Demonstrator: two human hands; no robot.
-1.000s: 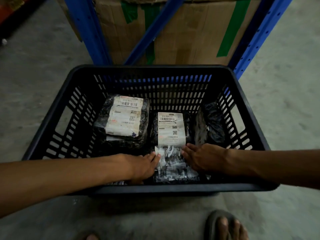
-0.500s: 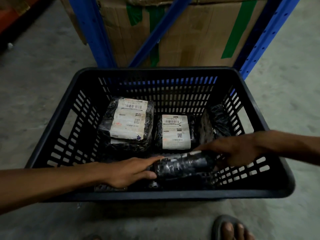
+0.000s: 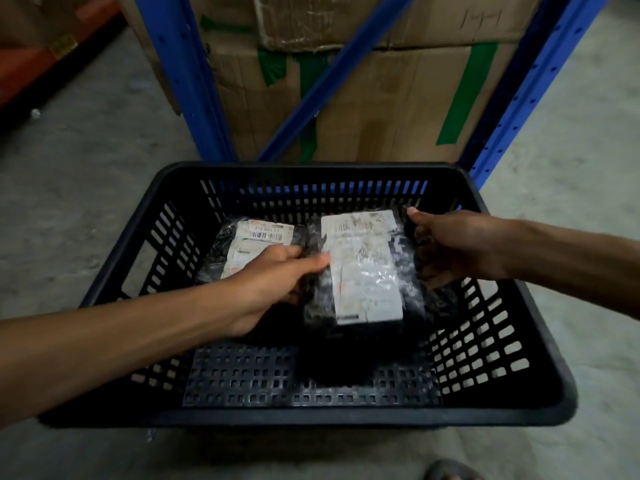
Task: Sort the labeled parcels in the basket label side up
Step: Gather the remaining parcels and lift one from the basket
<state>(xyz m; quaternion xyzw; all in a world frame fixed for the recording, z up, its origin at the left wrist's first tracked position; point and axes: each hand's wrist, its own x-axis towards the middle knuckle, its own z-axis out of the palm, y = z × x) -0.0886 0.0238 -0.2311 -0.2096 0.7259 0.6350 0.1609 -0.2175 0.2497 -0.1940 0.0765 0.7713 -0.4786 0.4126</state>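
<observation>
Parcel in hand (image 3: 360,271): black wrap, white label facing up, held between both hands inside the basket (image 3: 540,344), toward the middle-right. It looks lifted or tilted off the basket floor, with a dark shadow under its near edge; can't tell if the far end rests on anything. Label is motion-blurred, text unreadable.

Left hand (image 3: 273,285): gripping the parcel's left edge, thumb on top near the label, fingers curled under. Right hand (image 3: 450,247): gripping the right edge, thumb at the far right corner, fingers hidden behind the wrap.

Second parcel (image 3: 249,244) lies flat at the back left, label up, "310 BAL 17" readable. It sits just beside the held one; the left hand covers its near-right corner. Whether the two touch, can't tell. Any parcel under or behind the held one is hidden.

Step, my read: flip is done for this parcel, now placing it. Next move: lower it flat beside the back-left parcel, label staying up, then let go with both hands. Needs a level set-down so the slick wrap doesn't slide or roll back over. After that, check the right side of the basket for anything label-down.

Around: near half of the basket floor is bare. Basket stands on concrete floor (image 3: 86,161), in front of blue rack (image 3: 187,98) holding taped cardboard boxes (image 3: 391,109).
</observation>
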